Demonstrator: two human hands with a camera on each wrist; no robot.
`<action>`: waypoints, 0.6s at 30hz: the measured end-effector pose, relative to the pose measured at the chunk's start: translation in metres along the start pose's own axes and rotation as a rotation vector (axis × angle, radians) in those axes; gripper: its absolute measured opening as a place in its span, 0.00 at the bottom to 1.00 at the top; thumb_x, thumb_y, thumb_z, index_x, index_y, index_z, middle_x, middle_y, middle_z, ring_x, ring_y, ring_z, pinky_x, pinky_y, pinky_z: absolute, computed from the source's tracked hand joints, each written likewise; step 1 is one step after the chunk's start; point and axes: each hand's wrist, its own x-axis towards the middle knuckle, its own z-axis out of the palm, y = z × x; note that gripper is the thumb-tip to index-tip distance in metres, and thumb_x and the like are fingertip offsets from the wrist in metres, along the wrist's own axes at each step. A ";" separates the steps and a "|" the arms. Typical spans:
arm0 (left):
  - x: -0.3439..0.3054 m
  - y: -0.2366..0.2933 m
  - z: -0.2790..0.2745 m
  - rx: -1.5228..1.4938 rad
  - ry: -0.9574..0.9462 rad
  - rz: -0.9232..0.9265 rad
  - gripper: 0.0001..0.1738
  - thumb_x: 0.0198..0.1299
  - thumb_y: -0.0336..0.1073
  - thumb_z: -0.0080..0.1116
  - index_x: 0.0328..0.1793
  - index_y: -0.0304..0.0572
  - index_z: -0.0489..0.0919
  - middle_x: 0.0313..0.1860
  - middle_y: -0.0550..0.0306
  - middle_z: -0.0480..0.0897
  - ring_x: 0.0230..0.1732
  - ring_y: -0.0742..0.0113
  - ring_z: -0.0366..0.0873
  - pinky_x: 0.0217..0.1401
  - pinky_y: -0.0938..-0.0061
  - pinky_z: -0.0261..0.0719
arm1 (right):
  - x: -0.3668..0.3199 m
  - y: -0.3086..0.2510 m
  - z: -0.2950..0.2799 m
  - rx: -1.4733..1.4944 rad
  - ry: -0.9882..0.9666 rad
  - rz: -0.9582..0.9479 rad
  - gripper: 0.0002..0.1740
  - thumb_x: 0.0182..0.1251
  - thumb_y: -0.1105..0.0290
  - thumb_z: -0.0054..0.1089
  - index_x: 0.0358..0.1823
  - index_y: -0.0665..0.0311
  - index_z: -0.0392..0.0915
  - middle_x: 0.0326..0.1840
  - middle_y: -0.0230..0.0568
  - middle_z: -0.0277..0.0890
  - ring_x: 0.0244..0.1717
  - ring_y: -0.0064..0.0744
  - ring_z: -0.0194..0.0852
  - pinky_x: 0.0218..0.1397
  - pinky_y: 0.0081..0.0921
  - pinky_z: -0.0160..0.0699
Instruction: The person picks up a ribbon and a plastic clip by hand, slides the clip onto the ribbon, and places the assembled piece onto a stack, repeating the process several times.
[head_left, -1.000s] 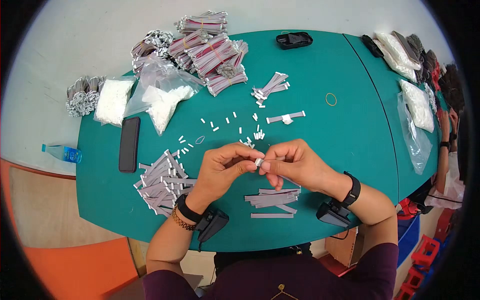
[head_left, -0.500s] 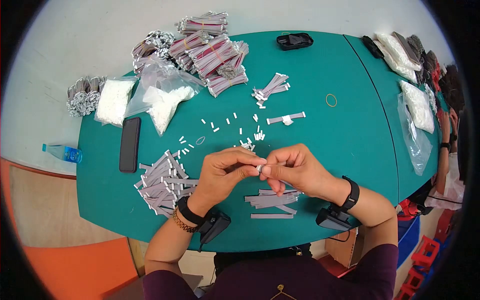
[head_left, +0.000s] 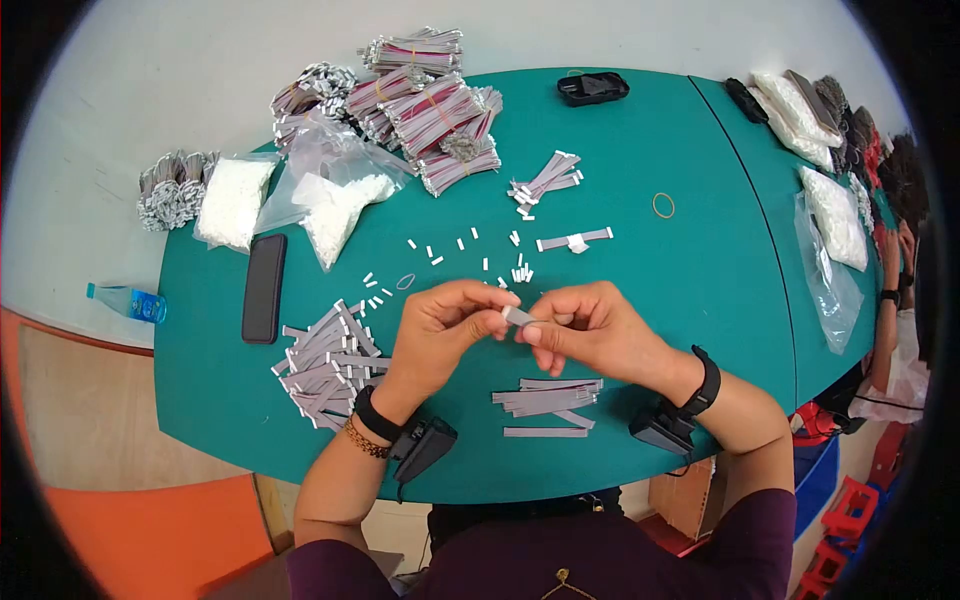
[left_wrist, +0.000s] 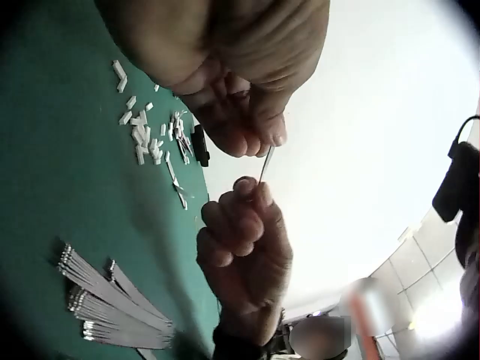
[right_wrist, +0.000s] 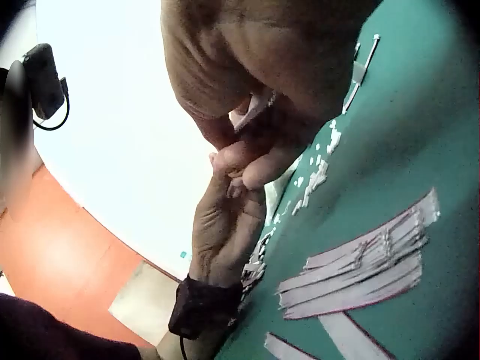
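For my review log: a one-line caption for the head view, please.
Left hand and right hand pinch a gray strip over a green table.

left hand [left_wrist: 232, 82], right hand [left_wrist: 244, 255] pinch thin strip [left_wrist: 267, 161] over green table [left_wrist: 60, 195].

Dark purple top [head_left: 600, 560] is worn, sleeves ending near the elbows. Left black strap [head_left: 372, 415], black camera unit [head_left: 425, 447] and brown beaded bracelet [head_left: 362, 441] are noted; right black strap [head_left: 705, 380] and second camera unit [head_left: 660, 428] too. Small gold pendant [head_left: 563, 578] is seen.
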 end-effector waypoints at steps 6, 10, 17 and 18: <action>0.003 0.005 -0.002 -0.061 0.081 -0.061 0.09 0.58 0.25 0.59 0.45 0.34 0.76 0.36 0.56 0.81 0.37 0.73 0.78 0.40 0.80 0.77 | 0.007 -0.001 -0.021 0.128 0.190 -0.034 0.07 0.64 0.69 0.60 0.35 0.66 0.78 0.24 0.33 0.76 0.22 0.17 0.72 0.25 0.15 0.73; 0.000 0.001 0.011 0.011 0.054 -0.117 0.08 0.56 0.25 0.60 0.42 0.36 0.74 0.35 0.55 0.81 0.38 0.71 0.79 0.42 0.77 0.77 | 0.008 0.003 -0.021 0.318 0.244 -0.066 0.07 0.62 0.68 0.62 0.33 0.64 0.78 0.27 0.32 0.76 0.25 0.18 0.73 0.29 0.18 0.75; -0.003 0.000 0.021 0.547 -0.014 -0.004 0.15 0.50 0.22 0.64 0.45 0.37 0.77 0.35 0.60 0.78 0.39 0.74 0.76 0.39 0.79 0.74 | 0.009 0.002 -0.014 0.179 0.357 -0.291 0.07 0.67 0.68 0.56 0.35 0.65 0.73 0.34 0.37 0.80 0.31 0.23 0.77 0.34 0.21 0.77; -0.002 0.001 0.016 0.685 0.031 0.031 0.15 0.49 0.22 0.64 0.44 0.38 0.78 0.34 0.60 0.78 0.36 0.74 0.75 0.37 0.79 0.73 | 0.009 0.002 -0.015 0.181 0.338 -0.279 0.06 0.67 0.69 0.54 0.36 0.64 0.72 0.34 0.38 0.80 0.31 0.25 0.78 0.35 0.22 0.77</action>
